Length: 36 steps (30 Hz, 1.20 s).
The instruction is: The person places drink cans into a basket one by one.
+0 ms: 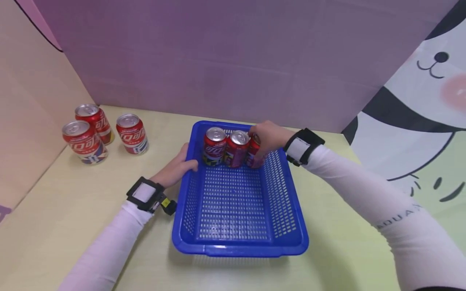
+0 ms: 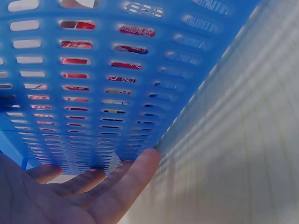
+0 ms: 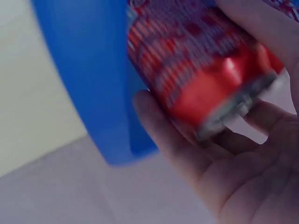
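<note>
A blue plastic basket [image 1: 240, 249] with slotted walls stands on the table, and two red soda cans [image 1: 214, 146] [image 1: 236, 149] are upright side by side at its far end. My right hand [image 1: 271, 136] grips a third can [image 3: 205, 70] by its upper part, in the far right corner beside the other two. In the right wrist view, the thumb and fingers go round this can. At the basket's left side, my left hand [image 1: 176, 167] holds the rim with the thumb over it. Its fingers [image 2: 124, 189] lie along the outside of the slotted wall in the left wrist view.
Three more red soda cans [image 1: 85, 143] [image 1: 95, 121] [image 1: 132, 135] stand upright on the table at the far left. A purple-grey wall panel [image 1: 218, 64] rises behind the table, and a panel with a panda drawing [image 1: 411, 109] borders the right side.
</note>
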### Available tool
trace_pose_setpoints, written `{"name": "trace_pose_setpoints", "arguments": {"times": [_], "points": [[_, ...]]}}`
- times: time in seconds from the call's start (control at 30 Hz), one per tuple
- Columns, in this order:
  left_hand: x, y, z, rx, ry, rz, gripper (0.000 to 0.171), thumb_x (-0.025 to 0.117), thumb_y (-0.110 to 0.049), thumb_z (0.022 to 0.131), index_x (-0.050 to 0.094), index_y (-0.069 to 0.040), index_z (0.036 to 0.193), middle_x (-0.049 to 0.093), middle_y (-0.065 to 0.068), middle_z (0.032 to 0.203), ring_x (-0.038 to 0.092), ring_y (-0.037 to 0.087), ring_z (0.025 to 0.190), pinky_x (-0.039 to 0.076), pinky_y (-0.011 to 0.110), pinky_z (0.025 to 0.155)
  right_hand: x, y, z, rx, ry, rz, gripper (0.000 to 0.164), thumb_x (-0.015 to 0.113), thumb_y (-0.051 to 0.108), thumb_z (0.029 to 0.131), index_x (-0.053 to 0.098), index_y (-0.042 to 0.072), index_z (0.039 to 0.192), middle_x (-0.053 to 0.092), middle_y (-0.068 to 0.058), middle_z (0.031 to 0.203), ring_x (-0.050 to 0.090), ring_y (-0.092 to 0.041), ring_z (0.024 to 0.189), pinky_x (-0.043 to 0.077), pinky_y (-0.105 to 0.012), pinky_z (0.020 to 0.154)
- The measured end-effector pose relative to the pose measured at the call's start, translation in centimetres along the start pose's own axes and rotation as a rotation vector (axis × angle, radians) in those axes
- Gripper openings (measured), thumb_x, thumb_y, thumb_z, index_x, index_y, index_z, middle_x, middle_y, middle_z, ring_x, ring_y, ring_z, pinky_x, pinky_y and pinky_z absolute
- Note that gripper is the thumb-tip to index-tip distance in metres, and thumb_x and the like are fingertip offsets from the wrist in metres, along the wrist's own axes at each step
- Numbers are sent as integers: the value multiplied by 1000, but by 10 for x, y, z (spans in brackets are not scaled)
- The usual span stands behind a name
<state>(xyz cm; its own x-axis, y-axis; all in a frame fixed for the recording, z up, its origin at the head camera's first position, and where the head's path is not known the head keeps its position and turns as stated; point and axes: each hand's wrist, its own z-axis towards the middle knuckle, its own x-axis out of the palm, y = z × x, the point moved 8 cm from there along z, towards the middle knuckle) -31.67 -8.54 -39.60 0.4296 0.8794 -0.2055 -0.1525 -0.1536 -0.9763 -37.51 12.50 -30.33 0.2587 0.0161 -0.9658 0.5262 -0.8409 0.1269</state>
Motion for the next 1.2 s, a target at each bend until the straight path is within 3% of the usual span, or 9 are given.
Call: {"name": "trace_pose_setpoints", "arguments": {"times": [0.17,0.33,0.43,0.57,0.73,0.87,1.03,1.2], "points": [[-1,1,0,11,-9,1,79,54,-7,78,15,0,146,23,21,144,28,35,130,24,54,108,-34,-6,-23,0,-116,32,63,85,30,77,61,1,127,62,-15,121,57,-31,112,50,-46,91],[-1,2,0,12,-8,10,80,54,-8,78,14,0,147,23,20,145,27,36,131,23,54,109,-47,-33,-55,60,-293,104,50,72,33,90,62,-2,123,63,-20,118,59,-34,107,50,-49,88],[-1,3,1,8,-4,14,80,54,-8,79,14,-1,147,22,20,145,26,36,131,22,55,109,-27,-55,-75,167,-309,265,55,68,37,92,57,-3,128,61,-23,120,61,-36,106,52,-49,86],[1,3,2,4,3,15,80,53,-8,79,12,-1,148,21,20,147,25,35,132,20,55,110,25,-72,-93,275,-220,642,73,66,43,93,38,-1,145,51,-25,134,56,-37,116,51,-49,89],[2,5,0,-2,8,18,82,53,-9,80,10,-2,150,19,20,150,24,36,134,19,57,111,76,-65,-98,246,-173,986,89,68,33,94,9,12,157,43,-25,141,54,-38,119,44,-54,98],[0,4,-2,3,6,19,82,53,-9,81,9,-1,150,19,21,151,24,37,136,18,58,111,90,-54,-94,205,-257,1170,94,67,13,93,-1,18,157,36,-27,147,51,-42,122,45,-55,96],[0,2,-3,20,4,20,82,53,-9,81,11,-1,150,21,21,150,26,38,135,21,56,111,94,-51,-92,215,-387,1252,91,60,-9,84,8,11,157,31,-24,151,41,-41,131,46,-50,96],[1,-1,-2,25,1,23,82,53,-10,80,12,-1,150,22,20,150,27,36,135,20,55,111,100,-51,-93,220,-384,1427,81,50,-16,80,20,4,152,40,-29,143,46,-47,123,51,-48,89]]}}
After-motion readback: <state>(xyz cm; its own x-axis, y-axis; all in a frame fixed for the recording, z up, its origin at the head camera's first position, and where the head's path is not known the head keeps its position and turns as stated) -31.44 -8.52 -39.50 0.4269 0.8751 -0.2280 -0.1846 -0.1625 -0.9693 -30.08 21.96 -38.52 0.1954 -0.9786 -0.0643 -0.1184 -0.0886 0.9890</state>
